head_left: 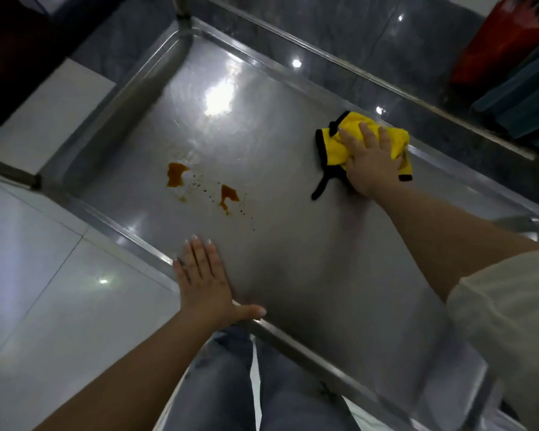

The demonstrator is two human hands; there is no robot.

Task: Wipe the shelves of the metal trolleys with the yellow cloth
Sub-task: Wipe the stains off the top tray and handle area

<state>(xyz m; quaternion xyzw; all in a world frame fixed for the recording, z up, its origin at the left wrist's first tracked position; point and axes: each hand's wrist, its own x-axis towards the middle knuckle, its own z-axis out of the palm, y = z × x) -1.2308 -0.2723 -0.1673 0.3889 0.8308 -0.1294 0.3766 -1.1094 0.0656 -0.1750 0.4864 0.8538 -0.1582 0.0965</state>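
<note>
The metal trolley's top shelf [293, 244] fills the middle of the view, a shiny steel tray with a raised rim. Two orange-brown stains [176, 174] with small specks lie on its left half. A crumpled yellow cloth [336, 147] with black edging sits near the far right rim. My right hand [367, 160] presses flat on the cloth with straight fingers. My left hand [204, 275] rests flat on the shelf at the near left rim, thumb along the edge.
White floor tiles [44, 275] lie to the left, dark glossy tiles [386, 42] beyond the trolley. A red and a blue-green object [511, 73] stand at the top right. A trolley post [181, 10] rises at the far corner. My legs in jeans [231, 384] are below.
</note>
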